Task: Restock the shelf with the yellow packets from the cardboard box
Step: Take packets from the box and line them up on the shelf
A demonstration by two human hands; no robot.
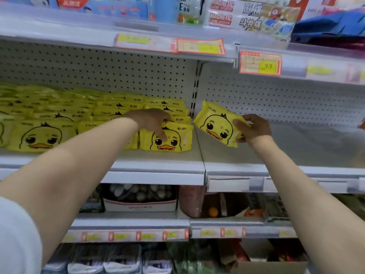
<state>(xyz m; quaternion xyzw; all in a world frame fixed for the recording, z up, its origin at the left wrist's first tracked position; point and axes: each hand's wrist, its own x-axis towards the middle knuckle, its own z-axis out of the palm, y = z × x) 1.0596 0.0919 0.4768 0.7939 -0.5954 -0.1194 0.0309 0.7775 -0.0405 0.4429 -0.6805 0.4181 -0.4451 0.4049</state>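
Head view, only 1 view.

Right hand (254, 127) grasps 1 held packet (219, 125) by its right end, thumb on the duck face and the other fingers behind. The packet hangs in the air over the right bay of the shelf (246, 155), clear of the surface. Its long axis is tilted, upper left to lower right, and the free end points left toward the stocked row.

Left hand (152, 120) reaches over the stacked packets (122, 109). Its fingers are loose, not gripping, and the index tip touches the front packet (167, 138), which stands at the right end of the row.

Key relation: the held packet is just beside that front packet, not touching it, with the bay seam between them. The right hand is the nearer one for placing. Judgement: level the packet, then set it down right of the seam or against the row.

Surface is smooth white metal. The right bay looks bare as far as visible. Pegboard (276, 99) is behind and a price tag (260, 63) is above. A brown edge low right (272, 266) is possibly the cardboard box, can't confirm.
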